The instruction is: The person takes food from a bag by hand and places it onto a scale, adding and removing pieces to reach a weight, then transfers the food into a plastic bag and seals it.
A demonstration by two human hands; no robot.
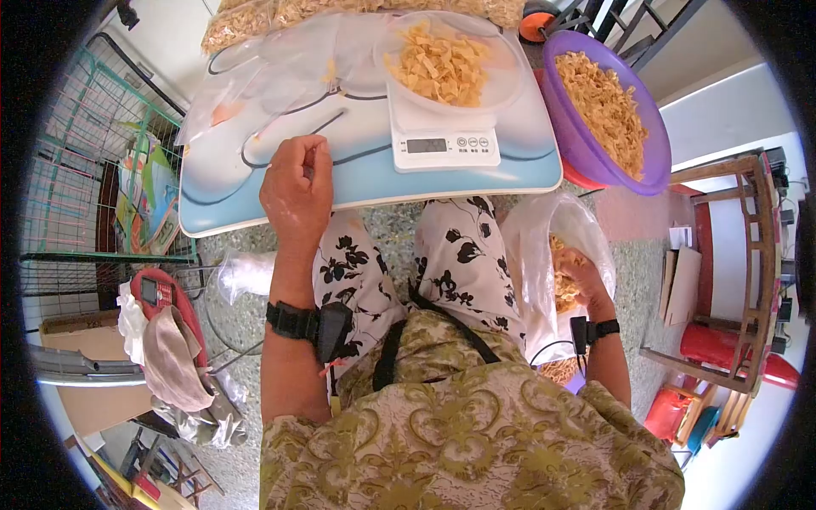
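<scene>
left hand (296, 191): curled to a fist, rested on near edge of bench (374, 180), just beside clear bags (280, 76) | right hand (585, 285): sunk in plastic bag (529, 255) of chips at near right, grip cannot be told | bowl (442, 64) of chips set on scale (444, 146), far centre | purple basin (586, 161) far right

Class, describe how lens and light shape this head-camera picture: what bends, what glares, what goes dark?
Head view: the fisheye bows the edge of the table; black vignette fills the corners; the far right washes out white; the scale looks sharp.
</scene>
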